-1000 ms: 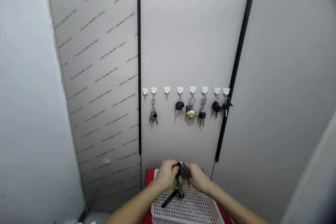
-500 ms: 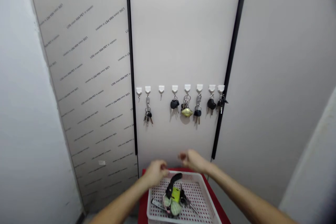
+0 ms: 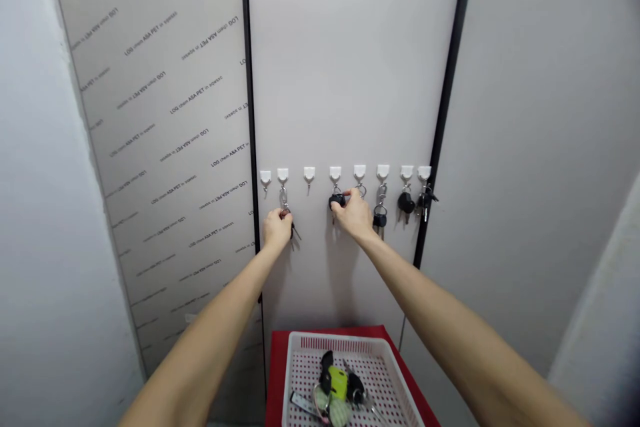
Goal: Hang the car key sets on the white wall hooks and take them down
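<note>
My left hand (image 3: 276, 228) is up at the panel, fingers closed on the bunch of keys (image 3: 295, 232) that hangs by a metal clasp from a white hook (image 3: 283, 175) on the left. Farther right, my right hand (image 3: 354, 215) pinches a black-headed key (image 3: 337, 200), still under its own white hook (image 3: 335, 173). Its wrist and fingers cover most of the keyring (image 3: 361, 191) beside it. Below the hands, a white plastic basket (image 3: 345, 341) contains a yellow-green keychain (image 3: 338, 381), a dark strap (image 3: 327, 363) and more keys (image 3: 356, 388).
Several white hooks line the pale panel. More keys (image 3: 380, 220) hang to the right, including a black-headed set (image 3: 406, 202) and another bunch (image 3: 425, 199) by the black strip handle (image 3: 453, 60). The basket rests on a red surface (image 3: 278, 373).
Both hands have risen from above the basket to the hanging keys. The left has closed on the left bunch, the right on the black-headed key.
</note>
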{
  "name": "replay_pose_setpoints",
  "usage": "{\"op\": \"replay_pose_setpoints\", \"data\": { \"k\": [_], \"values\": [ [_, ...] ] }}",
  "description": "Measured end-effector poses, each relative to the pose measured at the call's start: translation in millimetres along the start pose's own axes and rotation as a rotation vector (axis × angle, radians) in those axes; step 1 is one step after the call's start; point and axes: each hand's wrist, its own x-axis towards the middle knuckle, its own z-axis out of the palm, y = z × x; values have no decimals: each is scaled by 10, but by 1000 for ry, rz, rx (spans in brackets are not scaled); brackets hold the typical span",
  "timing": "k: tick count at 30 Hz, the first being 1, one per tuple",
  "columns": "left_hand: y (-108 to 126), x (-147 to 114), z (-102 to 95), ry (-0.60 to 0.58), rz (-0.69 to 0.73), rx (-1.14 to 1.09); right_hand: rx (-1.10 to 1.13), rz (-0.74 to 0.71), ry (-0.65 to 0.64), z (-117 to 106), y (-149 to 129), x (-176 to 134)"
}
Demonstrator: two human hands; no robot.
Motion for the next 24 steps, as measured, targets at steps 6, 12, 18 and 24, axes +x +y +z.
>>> {"op": "replay_pose_setpoints", "data": {
  "k": [6,12,18,24],
  "values": [
    [153,251,-214,103,-65,-310,96,-152,122,-221,-119,181],
    [374,581,-481,128,-84,-351,82,-267,49,-483,-272,260],
    [484,463,-582,-50,-88,-450,6,-371,-244,-406,176,-325],
    [251,-439,-6,-460,-38,-313,-172,-242,-623,81,1031,-1221]
  ]
}}
